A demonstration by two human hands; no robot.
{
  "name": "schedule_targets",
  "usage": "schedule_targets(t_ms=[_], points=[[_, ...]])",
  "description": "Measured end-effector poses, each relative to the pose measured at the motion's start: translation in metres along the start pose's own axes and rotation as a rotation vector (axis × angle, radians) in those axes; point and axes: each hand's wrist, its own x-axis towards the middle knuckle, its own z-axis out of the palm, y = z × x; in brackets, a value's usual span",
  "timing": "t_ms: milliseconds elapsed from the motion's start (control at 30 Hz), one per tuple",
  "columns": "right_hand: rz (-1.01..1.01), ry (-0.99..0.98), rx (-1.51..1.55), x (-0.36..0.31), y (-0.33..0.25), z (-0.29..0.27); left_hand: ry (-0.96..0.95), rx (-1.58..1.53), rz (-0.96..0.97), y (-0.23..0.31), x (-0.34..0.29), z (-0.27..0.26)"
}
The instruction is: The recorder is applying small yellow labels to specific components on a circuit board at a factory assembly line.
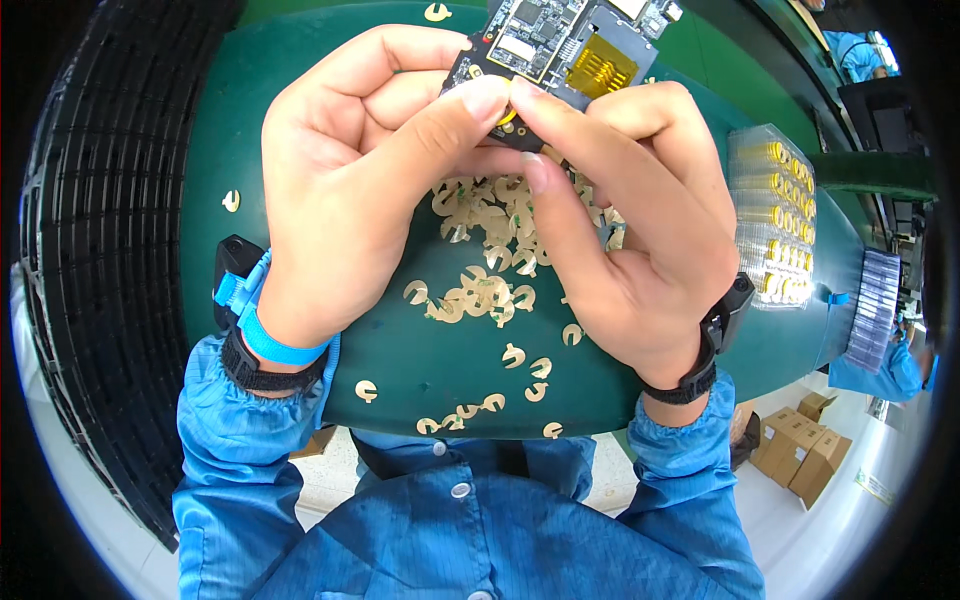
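Table [225,140]: green top, biggest thing here; near edge runs just in front of the person's blue coat.
Black racks [100,250]: tall stack along tbl's L edge.
Boxes [800,450]: brown, on floor, off tbl's near R side.
Clear tray [743,205]: nr tbl's R edge, rows of yellow bits inside.
L hand [350,190]: closed on board, thumb on top, other fingers curled round/under its near L corner.
R hand [640,190]: index tip right beside L thumb tip, at board's near end; thumb tip just below, narrow gap. Can't tell if it's pinching anything.
Board [528,60]: held up over tbl, twd far edge. Black, chips on top, gold patch [603,68] on R half. Prob. light, stiff, fragile; best held by bare edges/corners, off the chips.
Tabs [485,295]: cream, notched, loose; thickest mid-tbl betw. hands, strays nr near & L edges, one nr far edge. Look thin, bendy, prob. fiddly to lift; take by rim.
Yellow ring [508,117]: tiny, partly hidden under the fingertips, on or at board's near end.
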Motion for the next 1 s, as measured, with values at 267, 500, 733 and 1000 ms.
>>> schedule_targets(t_ms=[267,500,733,1000], points=[[0.025,0.080,0.093,-0.002,0.009,-0.004,0.062,0.052,0.063,0.002,0.000,0.003],[0.323,0.143,0.415,0.001,-0.005,0.002,0.081,0.032,0.088,0.000,0.001,0.006],[0.445,0.165,0.622,0.016,-0.013,-0.006,-0.017,-0.049,0.009,-0.005,0.006,-0.001],[0.818,-0.028,0.264,0.083,0.058,-0.025,0.176,0.075,-0.036,0.012,0.011,-0.011]])
